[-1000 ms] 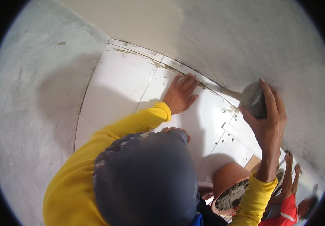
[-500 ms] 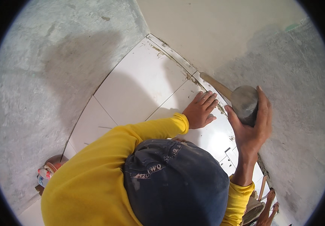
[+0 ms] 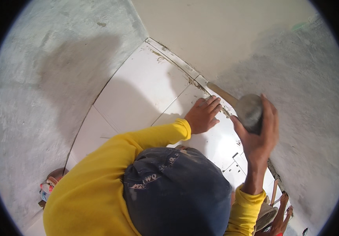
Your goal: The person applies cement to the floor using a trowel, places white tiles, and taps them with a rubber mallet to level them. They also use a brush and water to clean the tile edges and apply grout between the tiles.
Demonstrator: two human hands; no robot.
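Note:
My right hand (image 3: 260,135) is wrapped round the dark grey head of a rubber mallet (image 3: 249,112), its wooden handle pointing up-left toward the wall's foot. My left hand (image 3: 203,115) rests with fingers stretched on a large white floor tile (image 3: 168,98). Its fingertips reach the mortar-smeared gap beside a narrow white tile strip (image 3: 175,59) along the wall. Both arms wear yellow sleeves. A navy cap (image 3: 177,188) covers the lower middle and hides part of the floor.
Grey plastered walls (image 3: 24,86) stand left and right, with a beige wall (image 3: 216,27) ahead. A container (image 3: 55,173) with red and white items sits at lower left. At lower right are a wooden stick (image 3: 274,192) and another person's bare limbs (image 3: 282,210).
The whole view has shifted slightly. My right hand still grips the mallet, now a little lower in the picture and slightly blurred. My left hand stays on the tile.

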